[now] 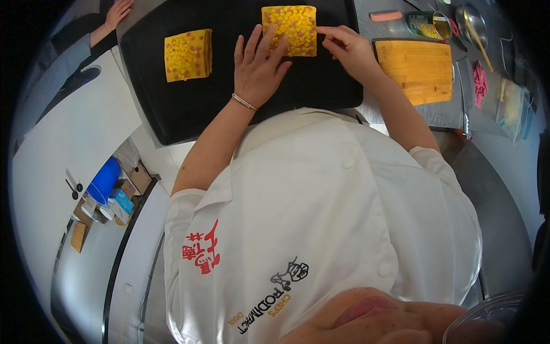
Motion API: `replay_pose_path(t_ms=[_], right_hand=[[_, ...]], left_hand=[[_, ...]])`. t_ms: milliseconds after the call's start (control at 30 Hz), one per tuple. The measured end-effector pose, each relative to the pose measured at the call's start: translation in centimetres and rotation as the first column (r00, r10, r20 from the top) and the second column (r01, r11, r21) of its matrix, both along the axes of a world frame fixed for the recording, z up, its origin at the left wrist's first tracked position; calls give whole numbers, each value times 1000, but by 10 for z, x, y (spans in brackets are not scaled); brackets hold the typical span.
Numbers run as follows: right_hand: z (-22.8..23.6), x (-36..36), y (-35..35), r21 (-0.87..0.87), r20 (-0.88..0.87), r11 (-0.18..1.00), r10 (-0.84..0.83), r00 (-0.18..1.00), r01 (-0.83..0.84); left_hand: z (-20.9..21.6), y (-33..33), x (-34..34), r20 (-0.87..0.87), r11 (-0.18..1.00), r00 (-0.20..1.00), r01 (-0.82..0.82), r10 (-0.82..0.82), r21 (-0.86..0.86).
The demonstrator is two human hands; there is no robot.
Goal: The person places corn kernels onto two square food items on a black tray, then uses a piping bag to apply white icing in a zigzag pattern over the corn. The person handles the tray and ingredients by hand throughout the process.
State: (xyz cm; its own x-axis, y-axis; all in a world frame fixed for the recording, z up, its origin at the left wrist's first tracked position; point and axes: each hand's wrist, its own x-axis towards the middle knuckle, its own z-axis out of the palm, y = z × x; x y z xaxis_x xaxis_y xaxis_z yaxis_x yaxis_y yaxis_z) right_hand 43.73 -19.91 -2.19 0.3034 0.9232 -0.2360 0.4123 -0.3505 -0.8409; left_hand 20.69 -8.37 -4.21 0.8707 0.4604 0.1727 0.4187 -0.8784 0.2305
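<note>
A square corn-topped bread slab (297,27), dotted with pinkish bits like diced ham, lies on a large black baking tray (229,114). My left hand (259,69) has its fingers spread, with the fingertips over the slab's left part. At the slab's right edge, my right hand (352,53) touches with an outstretched index finger; its other fingers are bent, and nothing shows in its grasp. A second corn-topped bread slab (188,55) sits apart on the tray's left side, showing a thick, layered, browned edge.
To the right are a wooden cutting board (413,71), an opened can (427,25), a metal bowl (471,26), a pink sausage-like piece (386,16) and a pink cloth (480,83). Another person's hand (118,12) rests beyond the tray's upper left. A blue bin (104,179) stands lower left.
</note>
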Motion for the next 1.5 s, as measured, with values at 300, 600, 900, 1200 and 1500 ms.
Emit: replay_pose_path(t_ms=[300, 600, 900, 1200, 1500], right_hand=[[2, -17, 3, 107, 578, 944, 196, 792, -312], [-6, 11, 8, 242, 534, 956, 10, 846, -164], [5, 18, 69, 377, 330, 924, -72, 941, -61], [-1, 16, 84, 307, 376, 928, 84, 923, -209], [10, 18, 47, 80, -293, 984, -128, 948, 158]], left_hand=[[1, 4, 3, -7, 995, 997, 81, -82, -55], [9, 8, 20, -23, 986, 991, 132, -135, -101], [9, 36, 29, 42, 998, 999, -23, 25, -54], [-3, 57, 10, 227, 977, 954, -165, 193, -135], [0, 31, 19, -64, 998, 997, 41, -44, -54]])
